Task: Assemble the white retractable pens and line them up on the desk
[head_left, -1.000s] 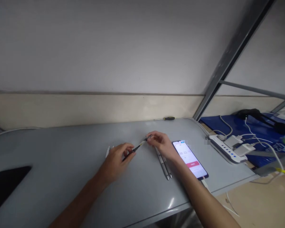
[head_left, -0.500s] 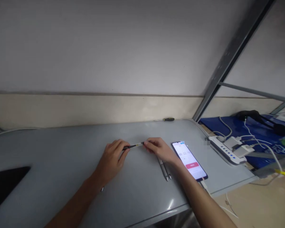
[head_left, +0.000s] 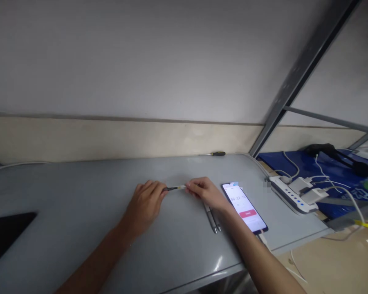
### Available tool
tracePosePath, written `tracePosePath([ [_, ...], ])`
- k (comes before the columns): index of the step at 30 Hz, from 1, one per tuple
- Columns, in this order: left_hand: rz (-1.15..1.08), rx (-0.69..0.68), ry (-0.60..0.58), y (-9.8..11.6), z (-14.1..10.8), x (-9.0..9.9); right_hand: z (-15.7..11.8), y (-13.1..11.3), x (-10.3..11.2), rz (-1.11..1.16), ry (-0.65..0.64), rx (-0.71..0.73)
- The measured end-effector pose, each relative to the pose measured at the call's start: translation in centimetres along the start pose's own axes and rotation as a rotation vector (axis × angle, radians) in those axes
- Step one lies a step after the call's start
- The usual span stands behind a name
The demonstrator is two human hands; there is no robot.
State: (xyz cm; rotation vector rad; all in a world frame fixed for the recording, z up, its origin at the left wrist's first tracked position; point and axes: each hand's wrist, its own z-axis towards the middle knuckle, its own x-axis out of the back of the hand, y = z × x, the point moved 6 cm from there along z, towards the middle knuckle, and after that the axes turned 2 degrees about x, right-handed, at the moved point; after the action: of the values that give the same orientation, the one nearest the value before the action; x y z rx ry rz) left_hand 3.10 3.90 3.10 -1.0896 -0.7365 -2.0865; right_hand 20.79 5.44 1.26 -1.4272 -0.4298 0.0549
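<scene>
A thin pen, dark toward its left end and pale toward its right, spans the gap between my hands just above the grey desk. My left hand is closed round the dark end. The fingertips of my right hand pinch the pale end. Beneath my right wrist, two grey pens lie side by side, their upper parts hidden by the hand. To the right of that wrist lies a lit phone showing a timer.
A screwdriver lies near the wall. On the right are a white power strip with plugged-in chargers, cables, a blue surface and a metal post. A black object lies at the left.
My left hand has turned slightly and its fingers have closed further round the dark end of the pen. My right hand has barely moved.
</scene>
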Motion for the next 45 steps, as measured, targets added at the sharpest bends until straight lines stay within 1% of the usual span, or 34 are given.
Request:
tracePosePath([
  [3, 0.047, -0.011, 0.016, 0.4, 0.0, 0.5, -0.1, 0.2, -0.2, 0.015, -0.008, -0.018],
  [6, 0.042, -0.01, 0.002, 0.4, -0.1, 0.6, -0.3, -0.3, -0.6, 0.013, -0.011, 0.043],
  [8, 0.001, 0.031, -0.014, -0.1, -0.1, 0.5, -0.4, -0.9, -0.7, -0.02, 0.027, 0.122],
  [10, -0.052, 0.09, -0.037, -0.8, -0.1, 0.1, -0.4, -1.3, -0.6, -0.058, 0.103, 0.19],
  [12, -0.086, 0.137, -0.066, -1.3, -0.1, -0.2, -0.4, -1.4, -0.5, -0.1, 0.162, 0.222],
  [14, -0.097, 0.154, -0.093, -1.5, 0.0, -0.4, -0.3, -1.1, -0.6, -0.131, 0.165, 0.219],
  [17, -0.11, 0.129, -0.122, -1.2, 0.1, -0.3, -0.2, -0.8, -0.6, -0.144, 0.149, 0.214],
  [21, -0.144, 0.09, -0.115, -0.7, 0.0, -0.1, -0.3, -1.2, -0.3, -0.135, 0.188, 0.273],
  [24, -0.143, 0.06, -0.109, -0.6, -0.1, -0.3, -0.2, -1.0, -0.4, -0.128, 0.171, 0.22],
  [27, -0.084, 0.043, -0.108, -0.7, -0.1, -0.6, -0.1, -0.6, -0.6, -0.174, 0.133, 0.17],
  [30, -0.014, 0.026, -0.08, -0.7, 0.0, -0.7, -0.1, -0.7, -0.6, -0.154, 0.148, 0.205],
  [32, -0.007, 0.018, -0.068, -0.7, 0.0, -0.6, 0.0, -0.7, -0.7, -0.158, 0.143, 0.196],
  [35, -0.025, 0.012, -0.085, -0.5, 0.0, -0.6, 0.0, -0.5, -0.9, -0.219, 0.112, 0.169],
  [40, -0.055, 0.018, -0.124, -0.4, -0.1, -0.7, -0.1, -0.8, -0.5, -0.193, 0.169, 0.223],
  [43, -0.071, 0.024, -0.131, -0.3, 0.0, -0.7, -0.1, -0.6, -0.6, -0.223, 0.14, 0.193],
  [45, -0.065, 0.03, -0.136, -0.3, 0.0, -0.7, -0.1, -0.7, -0.6, -0.237, 0.143, 0.222],
])
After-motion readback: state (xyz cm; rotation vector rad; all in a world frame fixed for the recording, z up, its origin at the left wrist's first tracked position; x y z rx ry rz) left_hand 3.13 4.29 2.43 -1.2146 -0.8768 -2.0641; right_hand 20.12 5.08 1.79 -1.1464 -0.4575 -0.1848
